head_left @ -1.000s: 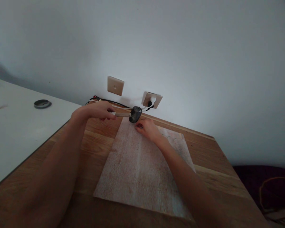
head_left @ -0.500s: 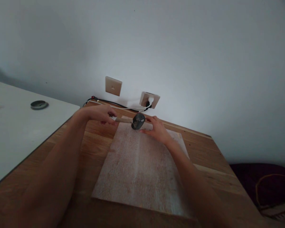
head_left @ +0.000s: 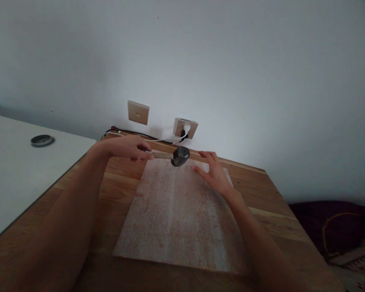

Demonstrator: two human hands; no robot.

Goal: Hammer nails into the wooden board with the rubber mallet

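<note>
My left hand [head_left: 130,147] is closed round the wooden handle of a small hammer [head_left: 175,155], whose dark head hangs just above the far end of a pale whitewashed board [head_left: 176,215]. The board lies flat on a wooden table [head_left: 118,178]. My right hand [head_left: 213,172] rests open on the board's far right corner, fingers stretched out flat, a little to the right of the hammer head.
A white desk [head_left: 15,174] with a round grey grommet [head_left: 42,140] adjoins the table on the left. On the wall behind are a switch plate [head_left: 138,112] and a socket [head_left: 185,128] with a white plug and cables running along the table's back edge. Dark floor lies at right.
My right hand has moved from a pinch under the hammer head to lying flat further right on the board. The hammer head has shifted slightly right and down.
</note>
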